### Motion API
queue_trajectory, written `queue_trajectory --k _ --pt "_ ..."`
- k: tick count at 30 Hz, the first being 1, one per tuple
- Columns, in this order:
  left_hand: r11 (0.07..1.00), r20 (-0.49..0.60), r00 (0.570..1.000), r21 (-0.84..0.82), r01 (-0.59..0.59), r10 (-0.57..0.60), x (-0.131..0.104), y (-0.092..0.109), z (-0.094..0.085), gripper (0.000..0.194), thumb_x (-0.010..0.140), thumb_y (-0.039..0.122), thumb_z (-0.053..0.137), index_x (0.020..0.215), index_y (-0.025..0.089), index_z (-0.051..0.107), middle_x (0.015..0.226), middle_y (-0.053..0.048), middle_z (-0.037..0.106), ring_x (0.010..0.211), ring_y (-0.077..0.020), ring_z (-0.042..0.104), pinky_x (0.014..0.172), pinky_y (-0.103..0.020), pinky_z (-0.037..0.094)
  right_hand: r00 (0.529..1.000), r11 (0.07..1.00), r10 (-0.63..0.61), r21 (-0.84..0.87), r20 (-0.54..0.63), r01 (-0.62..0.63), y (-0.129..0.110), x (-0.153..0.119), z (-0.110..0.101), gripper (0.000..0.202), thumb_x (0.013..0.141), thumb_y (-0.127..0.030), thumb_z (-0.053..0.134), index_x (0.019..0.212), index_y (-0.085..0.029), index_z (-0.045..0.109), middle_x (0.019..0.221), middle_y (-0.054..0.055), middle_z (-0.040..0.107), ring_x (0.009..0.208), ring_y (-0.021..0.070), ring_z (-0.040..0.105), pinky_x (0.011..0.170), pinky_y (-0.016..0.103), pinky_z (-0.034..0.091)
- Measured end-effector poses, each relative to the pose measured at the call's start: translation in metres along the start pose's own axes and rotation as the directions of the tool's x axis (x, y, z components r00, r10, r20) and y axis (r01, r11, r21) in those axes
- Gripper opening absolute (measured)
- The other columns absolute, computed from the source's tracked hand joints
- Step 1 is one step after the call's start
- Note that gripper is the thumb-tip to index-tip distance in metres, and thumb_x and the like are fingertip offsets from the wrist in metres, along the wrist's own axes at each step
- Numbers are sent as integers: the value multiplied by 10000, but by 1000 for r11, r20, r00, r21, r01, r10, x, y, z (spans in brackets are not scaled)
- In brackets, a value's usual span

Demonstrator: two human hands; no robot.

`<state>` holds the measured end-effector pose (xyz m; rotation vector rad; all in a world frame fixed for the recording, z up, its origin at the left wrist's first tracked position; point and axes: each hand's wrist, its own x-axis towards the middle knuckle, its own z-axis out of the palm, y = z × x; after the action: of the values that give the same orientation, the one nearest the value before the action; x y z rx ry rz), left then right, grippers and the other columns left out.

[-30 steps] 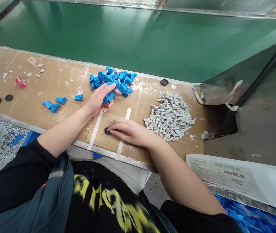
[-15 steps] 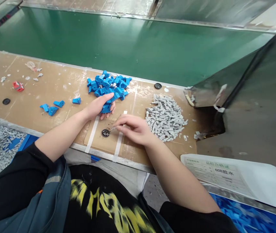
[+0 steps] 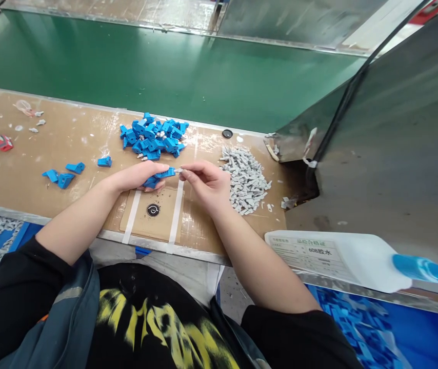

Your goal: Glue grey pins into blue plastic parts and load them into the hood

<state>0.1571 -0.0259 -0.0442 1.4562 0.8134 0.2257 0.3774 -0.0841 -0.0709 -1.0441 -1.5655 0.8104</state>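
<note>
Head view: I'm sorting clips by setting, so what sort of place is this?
Probably a factory assembly station: blue parts and small grey pieces lie in separate heaps on the worktop, and a flat green surface, perhaps a conveyor belt, runs along its far side.

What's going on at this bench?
A person is working bare-handed. The left hand holds blue pieces, while the right hand pinches a small grey piece at the end of one; whether it is seated, I can't tell. A round black dish lies nearer the person. Beyond the left hand is a blue pile; beside the right, a grey pile.
</note>
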Motion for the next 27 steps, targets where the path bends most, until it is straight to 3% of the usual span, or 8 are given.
queue_trajectory --k 5,9,12,15,17,18,21,27 --pt "997 7 1000 73 20 -20 -1 6 1 586 989 576 442 589 170 578 539 -80 510 470 -141 431 464 -288 308 972 928 -108 -330 209 174 3 3 -10 280 1064 -446 565 1105 -265 774 962 77 787 900 235 724 853 396 577" --pt "989 -10 999 135 54 -53 -4 10 1 591 1017 554 457 590 168 592 537 -60 512 471 -123 426 495 -282 343 906 746 -160 -553 392 371 5 8 -21 365 1120 -387 425 1149 -199 737 961 110 738 858 222 652 741 349 480" --pt "997 -224 974 65 41 -25 -3 12 -2 656 1010 657 499 572 174 571 539 -52 515 444 -114 410 457 -279 315 877 641 -156 -629 454 440 7 8 -19 393 1138 -371 368 1076 -180 705 891 91 679 774 201 568 682 331 387" --pt "939 -594 793 -181 -292 132 6 11 -3 681 989 745 507 600 187 543 593 -44 536 442 -106 404 427 -274 279 865 663 -188 -590 464 461 10 5 -5 420 1149 -377 344 995 -164 672 851 77 650 727 180 531 664 314 350" --pt "796 -721 677 -322 -513 145 14 8 2 677 1001 759 467 638 191 530 662 -47 573 447 -98 408 419 -267 276 853 676 -199 -562 482 476 13 2 7 420 1151 -375 341 989 -159 663 849 75 649 718 174 529 659 307 335" --pt "732 -739 660 -375 -569 134 18 7 6 670 1008 757 451 657 191 525 693 -49 587 449 -94 410 413 -262 270 848 675 -197 -559 492 481 15 0 13 414 1152 -370 342 997 -158 663 853 76 651 715 175 528 658 307 326" --pt "646 -724 680 -465 -606 116 23 2 18 633 1022 726 448 692 190 515 737 -45 600 453 -84 401 394 -243 247 844 667 -161 -574 512 476 19 -5 25 369 1146 -331 366 1018 -152 662 861 78 650 707 180 513 657 317 304" --pt "680 -646 757 -511 -527 101 22 -4 27 608 1015 704 484 701 184 514 757 -46 588 462 -82 410 382 -234 273 810 676 -140 -543 570 499 28 -11 29 242 1101 -183 423 1025 -149 651 883 73 641 723 189 488 682 321 316"
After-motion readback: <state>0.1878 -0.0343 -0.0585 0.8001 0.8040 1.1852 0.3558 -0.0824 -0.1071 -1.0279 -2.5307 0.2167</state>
